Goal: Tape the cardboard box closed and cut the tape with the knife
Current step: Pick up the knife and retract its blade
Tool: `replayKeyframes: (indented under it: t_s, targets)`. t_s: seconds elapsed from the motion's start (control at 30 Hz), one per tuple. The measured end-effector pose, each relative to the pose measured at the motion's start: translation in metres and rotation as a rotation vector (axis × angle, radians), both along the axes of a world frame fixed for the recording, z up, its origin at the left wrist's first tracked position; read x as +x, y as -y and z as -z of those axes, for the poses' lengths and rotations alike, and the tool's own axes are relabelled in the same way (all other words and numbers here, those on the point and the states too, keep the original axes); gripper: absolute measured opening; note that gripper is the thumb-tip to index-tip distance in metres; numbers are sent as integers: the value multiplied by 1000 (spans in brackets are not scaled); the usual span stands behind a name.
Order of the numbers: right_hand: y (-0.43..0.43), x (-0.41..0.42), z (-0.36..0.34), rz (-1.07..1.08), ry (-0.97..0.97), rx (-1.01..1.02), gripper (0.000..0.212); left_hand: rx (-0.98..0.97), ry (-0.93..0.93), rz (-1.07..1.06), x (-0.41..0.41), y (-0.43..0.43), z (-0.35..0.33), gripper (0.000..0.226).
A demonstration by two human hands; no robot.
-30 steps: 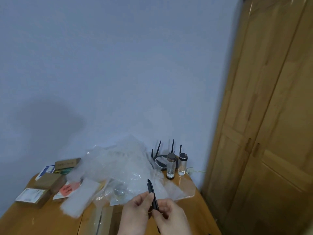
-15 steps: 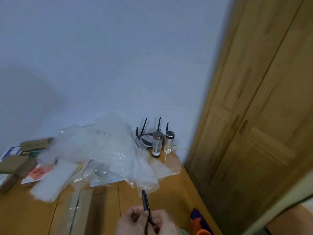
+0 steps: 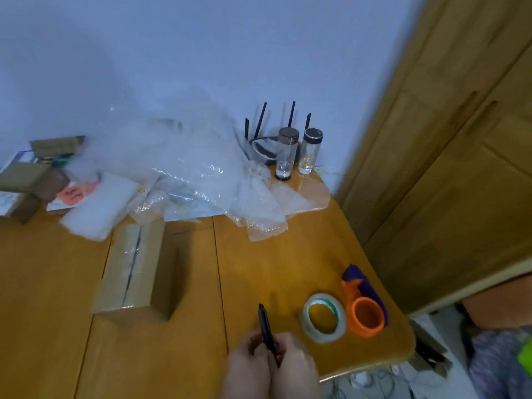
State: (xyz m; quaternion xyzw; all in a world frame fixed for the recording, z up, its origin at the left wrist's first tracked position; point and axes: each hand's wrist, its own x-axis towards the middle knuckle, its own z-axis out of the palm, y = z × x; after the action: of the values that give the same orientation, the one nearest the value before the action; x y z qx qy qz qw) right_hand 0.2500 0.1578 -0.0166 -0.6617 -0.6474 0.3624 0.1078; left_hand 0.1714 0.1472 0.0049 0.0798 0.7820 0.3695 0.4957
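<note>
Dim bluish light, motion blur, wide-angle bending at edges

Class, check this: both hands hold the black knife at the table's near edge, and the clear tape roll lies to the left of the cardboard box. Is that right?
Not quite. The head view shows the tape roll to the right of the cardboard box, not left. Both hands do hold the black knife.

A wooden table [image 3: 302, 254] meets a pale blue wall [image 3: 172, 53] (wooden wardrobe [image 3: 460, 139] at right).

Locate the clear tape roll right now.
Head view, lower right: the clear tape roll lies flat on the table, beside the orange dispenser, right of the knife.
</note>
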Motion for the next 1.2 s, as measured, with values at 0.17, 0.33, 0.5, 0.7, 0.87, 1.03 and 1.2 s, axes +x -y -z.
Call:
replayKeyframes:
  t_s: [0.17, 0.33, 0.5, 0.7, 0.87, 1.03, 1.2]
  targets:
    - [-3, 1, 28, -16, 27, -88, 23, -35, -10, 101, -1, 9, 26, 33]
    - [-18, -4, 53, -93, 98, -53, 26, 8, -22, 183, -4, -2, 32, 40]
    - [-22, -14, 72, -144, 155, -49, 24, -25, -4, 192, -10, -6, 45, 40]
    - [-19, -16, 77, -138, 163, -10, 27, -14, 74, 200, -12, -6, 49, 44]
    - [-17, -16, 79, -122, 148, 14, 27, 1, 96, 217, -13, -4, 47, 43]
    - [-16, -16, 80, -123, 144, 25, 26, 14, 85, 237, -12, -1, 47, 45]
    - [-16, -14, 78, -122, 157, 17, 29, 14, 60, 234, -11, -1, 56, 45]
